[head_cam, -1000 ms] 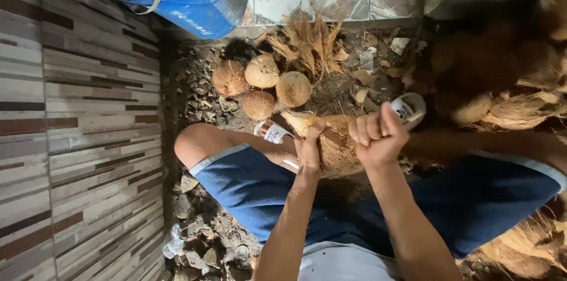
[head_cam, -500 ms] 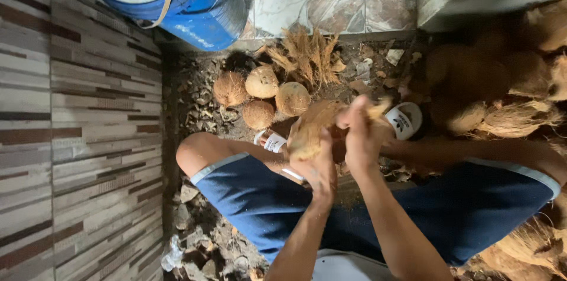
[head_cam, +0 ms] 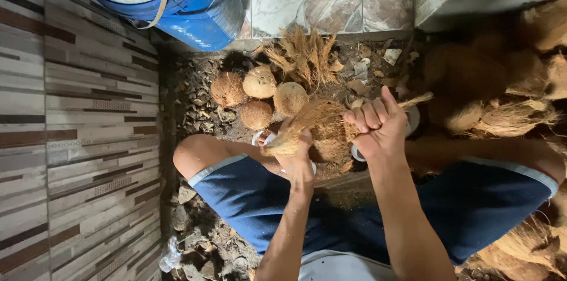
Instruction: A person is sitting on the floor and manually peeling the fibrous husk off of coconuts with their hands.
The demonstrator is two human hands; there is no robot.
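Ground: littered dirt [head_cam: 201,109] beside tiled wall [head_cam: 77,139]
Coconut [head_cam: 322,133]: held between knees
Left hand [head_cam: 295,148]: closed on husk
Right hand [head_cam: 378,124]: fist gripping husk strip [head_cam: 413,101], right of coconut

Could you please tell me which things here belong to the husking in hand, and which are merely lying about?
In hand:
- left hand
- right hand
- coconut, held by both
- four husked coconuts
- husk pile

Lying about:
- blue bucket
- rubble
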